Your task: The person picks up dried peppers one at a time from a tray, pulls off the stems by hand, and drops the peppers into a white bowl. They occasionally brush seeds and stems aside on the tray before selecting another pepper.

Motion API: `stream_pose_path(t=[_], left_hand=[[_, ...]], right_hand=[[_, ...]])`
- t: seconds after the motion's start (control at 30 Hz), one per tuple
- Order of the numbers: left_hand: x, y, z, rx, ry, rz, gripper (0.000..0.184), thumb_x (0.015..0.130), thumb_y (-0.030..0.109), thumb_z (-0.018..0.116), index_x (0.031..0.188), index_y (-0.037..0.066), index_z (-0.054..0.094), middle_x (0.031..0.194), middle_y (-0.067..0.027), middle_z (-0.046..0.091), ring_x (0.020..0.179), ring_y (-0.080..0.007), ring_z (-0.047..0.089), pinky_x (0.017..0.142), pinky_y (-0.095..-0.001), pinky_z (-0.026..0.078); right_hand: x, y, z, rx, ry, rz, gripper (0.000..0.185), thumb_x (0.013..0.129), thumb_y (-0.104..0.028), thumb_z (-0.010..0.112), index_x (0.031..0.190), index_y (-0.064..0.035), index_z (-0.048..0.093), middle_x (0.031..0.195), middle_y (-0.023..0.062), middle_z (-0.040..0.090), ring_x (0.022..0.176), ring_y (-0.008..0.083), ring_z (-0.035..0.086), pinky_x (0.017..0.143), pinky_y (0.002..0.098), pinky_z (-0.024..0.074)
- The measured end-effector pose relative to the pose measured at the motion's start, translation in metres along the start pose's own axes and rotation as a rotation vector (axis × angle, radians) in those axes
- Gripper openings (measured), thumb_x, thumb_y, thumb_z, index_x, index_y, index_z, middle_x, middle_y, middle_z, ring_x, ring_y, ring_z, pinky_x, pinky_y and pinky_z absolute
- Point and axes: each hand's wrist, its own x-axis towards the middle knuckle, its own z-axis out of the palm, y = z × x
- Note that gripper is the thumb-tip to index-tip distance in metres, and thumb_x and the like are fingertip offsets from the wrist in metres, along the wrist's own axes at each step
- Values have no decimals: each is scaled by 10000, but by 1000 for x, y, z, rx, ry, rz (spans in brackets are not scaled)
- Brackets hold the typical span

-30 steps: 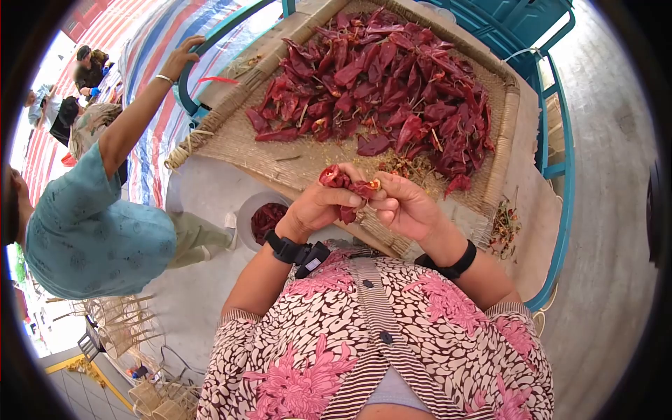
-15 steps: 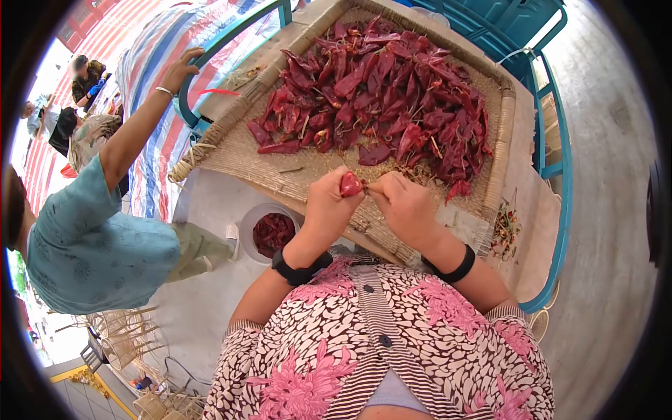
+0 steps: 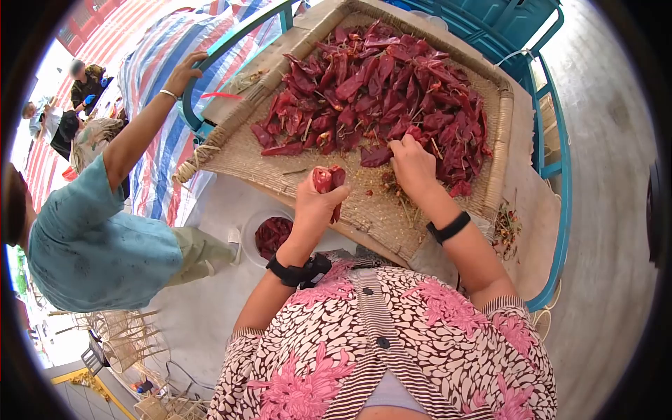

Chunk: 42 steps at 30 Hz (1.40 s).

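My left hand (image 3: 313,206) is closed round dried red chili peppers (image 3: 323,179) above the near edge of the woven tray (image 3: 273,171). Parts of them stick out at the top and below the thumb, and the one facing me looks open at its end. My right hand (image 3: 414,166) is at the near edge of the chili pile (image 3: 371,84), its fingers closed on a dried red chili pepper (image 3: 414,131); the fingertips are partly hidden. Stems and pale seeds (image 3: 402,199) lie on the tray under my right wrist.
A white bucket (image 3: 250,241) with red chilies stands on the floor at left. Beside it, a person in a teal shirt (image 3: 105,245) holds the blue metal rail (image 3: 234,45). More stem scraps (image 3: 507,231) lie right of the tray. Other people are in the left background.
My hands have parted. The left moved down and left with the peppers in it; the right moved up to the edge of the pile. Stem bits show where the right hand was.
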Motion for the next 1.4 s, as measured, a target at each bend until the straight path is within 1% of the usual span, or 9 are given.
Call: stream_pose_path(t=[0.37, 0.57, 0.67, 0.77, 0.97, 1.07, 1.17, 1.27, 1.4], left_hand=[[1, -12, -3, 118, 61, 169, 219, 832, 36, 697, 992, 58, 550, 774, 23, 567, 608, -37, 514, 519, -202, 420], [19, -12, 21, 403, -6, 609, 305, 818, 36, 710, 1088, 23, 568, 968, -40, 637, 849, -77, 589, 742, -265, 515], [27, -19, 27, 378, -114, 474, 347, 798, 24, 713, 1113, 21, 568, 945, -46, 644, 854, -84, 598, 764, -264, 500], [17, -10, 34, 492, -8, 504, 337, 788, 23, 719, 1094, 16, 579, 920, -32, 647, 833, -75, 590, 758, -245, 484], [15, -11, 22, 261, -234, 206, 253, 778, 38, 741, 977, 12, 588, 861, 3, 616, 758, -65, 535, 689, -240, 461], [14, -3, 18, 241, -348, 179, 244, 776, 46, 747, 967, 28, 596, 832, 23, 592, 735, -58, 512, 668, -227, 445], [11, -4, 16, 535, -281, 398, 208, 793, 49, 741, 954, 43, 610, 814, 41, 583, 722, -47, 500, 660, -219, 436], [5, 2, 15, 341, -315, 138, 180, 802, 45, 733, 933, 39, 610, 791, 46, 568, 710, -49, 491, 654, -223, 429], [5, -5, 10, 318, -332, 167, 159, 812, 45, 725, 919, 34, 608, 772, 50, 552, 691, -42, 469, 625, -223, 412]], right_hand=[[1, 3, -24, 240, -71, 94, 132, 835, -139, 662, 909, -73, 574, 912, 106, 621, 826, 325, 646, 693, 446, 501], [-13, -26, -63, 477, 38, -41, 108, 854, -70, 631, 908, -39, 543, 857, 135, 642, 812, 330, 645, 676, 410, 500], [-20, -43, -79, 680, -19, 6, 105, 847, -39, 624, 921, -31, 550, 828, 138, 633, 805, 337, 638, 691, 404, 504], [-27, -48, -78, 777, 36, 62, 124, 834, -19, 624, 947, -34, 578, 852, 144, 625, 823, 334, 630, 710, 402, 509], [-35, -36, -71, 405, 49, -232, 153, 819, -29, 636, 967, -61, 621, 876, 135, 589, 850, 329, 609, 719, 414, 507], [-35, -33, -69, 391, 62, -325, 155, 805, -30, 659, 958, -60, 652, 844, 108, 584, 816, 303, 610, 699, 385, 497], [-38, -37, -80, 437, 38, -328, 137, 797, -54, 677, 930, -65, 650, 846, 101, 583, 809, 290, 612, 690, 384, 497], [-40, -40, -80, 404, 60, -331, 122, 809, -84, 669, 914, -71, 608, 840, 90, 554, 824, 290, 595, 690, 385, 510], [-42, -42, -69, 419, 32, -335, 120, 810, -87, 667, 906, -66, 599, 854, 96, 551, 814, 299, 594, 685, 384, 508]])
